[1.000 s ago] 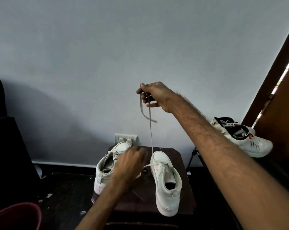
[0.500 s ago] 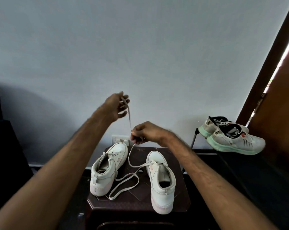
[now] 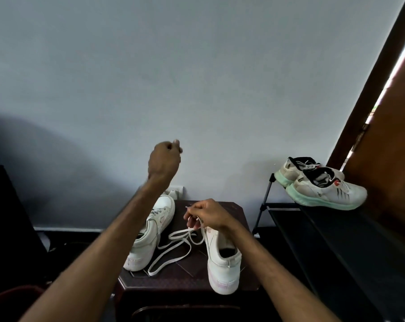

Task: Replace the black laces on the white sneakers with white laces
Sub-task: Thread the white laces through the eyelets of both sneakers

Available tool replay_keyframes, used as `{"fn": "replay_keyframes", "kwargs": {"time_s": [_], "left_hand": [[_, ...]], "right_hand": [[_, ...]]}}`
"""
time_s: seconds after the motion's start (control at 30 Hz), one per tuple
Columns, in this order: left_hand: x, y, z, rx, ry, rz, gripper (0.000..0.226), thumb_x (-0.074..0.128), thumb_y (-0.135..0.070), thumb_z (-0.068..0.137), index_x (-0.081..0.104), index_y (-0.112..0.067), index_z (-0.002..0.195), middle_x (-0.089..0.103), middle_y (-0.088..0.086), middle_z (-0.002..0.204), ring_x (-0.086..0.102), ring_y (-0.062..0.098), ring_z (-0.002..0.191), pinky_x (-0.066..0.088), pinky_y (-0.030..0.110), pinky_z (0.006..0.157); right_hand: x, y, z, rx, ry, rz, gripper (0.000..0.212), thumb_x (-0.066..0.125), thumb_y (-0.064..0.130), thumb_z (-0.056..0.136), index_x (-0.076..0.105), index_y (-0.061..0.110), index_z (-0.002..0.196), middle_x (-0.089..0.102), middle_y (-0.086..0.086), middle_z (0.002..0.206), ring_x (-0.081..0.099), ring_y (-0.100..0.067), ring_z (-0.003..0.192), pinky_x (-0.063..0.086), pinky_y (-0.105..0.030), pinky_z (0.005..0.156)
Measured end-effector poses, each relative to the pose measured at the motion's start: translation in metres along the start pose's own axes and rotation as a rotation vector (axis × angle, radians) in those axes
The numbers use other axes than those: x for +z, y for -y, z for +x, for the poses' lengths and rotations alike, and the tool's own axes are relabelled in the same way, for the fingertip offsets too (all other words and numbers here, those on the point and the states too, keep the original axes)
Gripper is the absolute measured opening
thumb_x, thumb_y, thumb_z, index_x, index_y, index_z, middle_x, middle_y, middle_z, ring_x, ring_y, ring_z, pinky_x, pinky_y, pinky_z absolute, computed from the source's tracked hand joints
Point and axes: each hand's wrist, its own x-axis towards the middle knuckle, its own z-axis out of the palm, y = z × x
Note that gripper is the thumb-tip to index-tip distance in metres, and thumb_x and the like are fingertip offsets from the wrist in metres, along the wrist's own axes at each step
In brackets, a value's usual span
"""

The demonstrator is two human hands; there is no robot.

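Two white sneakers stand on a dark brown stool [image 3: 187,283], toes toward the wall. The left sneaker [image 3: 150,233] is partly hidden by my left forearm. A white lace [image 3: 171,252] lies in loose loops between the shoes and runs up from the right sneaker [image 3: 222,263]. Above that shoe's toe, my right hand [image 3: 208,214] pinches the lace, and a short lace tip sticks out past its fingers. My left hand [image 3: 164,159] is raised in front of the wall with curled fingers. No lace shows in it.
A black shoe rack [image 3: 313,219] at the right carries a pair of white sneakers with mint soles [image 3: 322,187]. A wall socket [image 3: 177,189] sits behind the stool. A red bucket rim [image 3: 11,298] is at the bottom left, and a wooden door [image 3: 387,159] at the far right.
The right hand came down from high above to just over the right sneaker. The lace no longer stretches up to the left hand and lies slack on the stool.
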Motion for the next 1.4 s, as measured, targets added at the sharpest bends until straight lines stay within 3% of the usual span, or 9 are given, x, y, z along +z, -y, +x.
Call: {"fn": "replay_keyframes", "kwargs": {"time_s": [0.13, 0.27, 0.47, 0.57, 0.73, 0.83, 1.1, 1.27, 1.4], "left_hand": [[0.005, 0.038, -0.024, -0.101, 0.396, 0.282, 0.037, 0.049, -0.027, 0.1, 0.066, -0.013, 0.07, 0.061, 0.0, 0.055, 0.045, 0.01, 0.042, 0.037, 0.019, 0.043], [0.008, 0.057, -0.05, -0.195, 0.525, 0.444, 0.058, 0.033, -0.044, 0.103, 0.065, -0.009, 0.071, 0.062, 0.004, 0.06, 0.055, 0.018, 0.049, 0.038, 0.019, 0.038], [0.008, 0.063, -0.05, -0.614, 0.771, -0.073, 0.069, 0.017, -0.054, 0.103, 0.055, -0.008, 0.068, 0.057, 0.004, 0.055, 0.04, 0.015, 0.044, 0.028, 0.023, 0.044], [0.01, 0.067, -0.03, -0.75, 0.588, -0.424, 0.046, 0.033, -0.045, 0.103, 0.059, -0.014, 0.079, 0.056, 0.002, 0.071, 0.05, 0.016, 0.063, 0.041, 0.029, 0.06], [0.008, 0.058, 0.005, -0.659, 0.287, -0.705, 0.041, 0.029, -0.03, 0.106, 0.045, -0.017, 0.071, 0.04, 0.001, 0.063, 0.035, 0.016, 0.052, 0.045, 0.032, 0.058], [0.001, 0.048, 0.013, -0.488, 0.21, -0.532, 0.039, 0.028, -0.026, 0.107, 0.047, -0.016, 0.074, 0.036, -0.001, 0.064, 0.027, 0.011, 0.046, 0.033, 0.021, 0.043], [0.01, 0.037, -0.015, -0.203, 0.405, -0.147, 0.023, 0.045, -0.017, 0.101, 0.067, -0.013, 0.107, 0.057, -0.001, 0.079, 0.042, 0.012, 0.054, 0.028, 0.019, 0.046], [0.037, 0.04, -0.045, -0.201, 0.498, -0.185, 0.033, 0.045, -0.029, 0.103, 0.064, -0.01, 0.083, 0.051, 0.002, 0.066, 0.04, 0.01, 0.042, 0.03, 0.019, 0.041], [0.073, 0.047, -0.069, -0.099, 0.656, 0.001, 0.025, 0.043, -0.008, 0.101, 0.068, -0.011, 0.102, 0.057, 0.004, 0.06, 0.039, 0.006, 0.031, 0.028, 0.014, 0.033]], "right_hand": [[-0.004, -0.004, 0.004, -0.039, -0.024, -0.027, 0.023, 0.055, 0.019, 0.098, 0.072, 0.005, 0.094, 0.072, -0.011, 0.071, 0.058, -0.015, 0.05, 0.05, -0.027, 0.059], [-0.002, -0.002, 0.003, -0.1, -0.038, -0.027, 0.017, 0.056, 0.014, 0.096, 0.07, 0.015, 0.105, 0.074, -0.015, 0.079, 0.064, -0.024, 0.058, 0.049, -0.028, 0.056], [-0.002, 0.002, 0.007, -0.105, -0.122, -0.117, 0.013, 0.054, 0.015, 0.098, 0.062, 0.017, 0.109, 0.074, -0.012, 0.08, 0.068, -0.022, 0.065, 0.056, -0.039, 0.072], [0.0, 0.001, 0.003, -0.099, -0.08, -0.042, 0.009, 0.05, 0.009, 0.099, 0.043, 0.014, 0.101, 0.074, -0.012, 0.077, 0.065, -0.023, 0.063, 0.052, -0.033, 0.066], [0.008, -0.007, -0.008, -0.065, 0.067, -0.11, 0.012, 0.044, 0.0, 0.097, 0.038, 0.01, 0.099, 0.071, -0.015, 0.077, 0.059, -0.016, 0.054, 0.045, -0.024, 0.057], [0.01, -0.005, -0.007, -0.065, 0.042, -0.135, 0.009, 0.046, 0.003, 0.096, 0.04, 0.009, 0.101, 0.072, -0.018, 0.082, 0.06, -0.016, 0.055, 0.046, -0.023, 0.058], [-0.03, -0.003, -0.02, -0.016, -0.366, -0.456, 0.027, 0.056, 0.034, 0.098, 0.059, 0.013, 0.113, 0.067, -0.002, 0.113, 0.062, -0.018, 0.104, 0.046, -0.028, 0.084], [-0.063, -0.037, -0.043, 0.335, -0.067, -0.524, 0.056, 0.057, 0.054, 0.091, 0.063, 0.003, 0.112, 0.069, -0.01, 0.102, 0.057, -0.017, 0.088, 0.044, -0.032, 0.078], [-0.069, -0.044, -0.041, 0.316, -0.062, -0.47, 0.043, 0.062, 0.043, 0.088, 0.071, 0.004, 0.102, 0.072, -0.009, 0.09, 0.058, -0.014, 0.077, 0.044, -0.031, 0.071]]}}
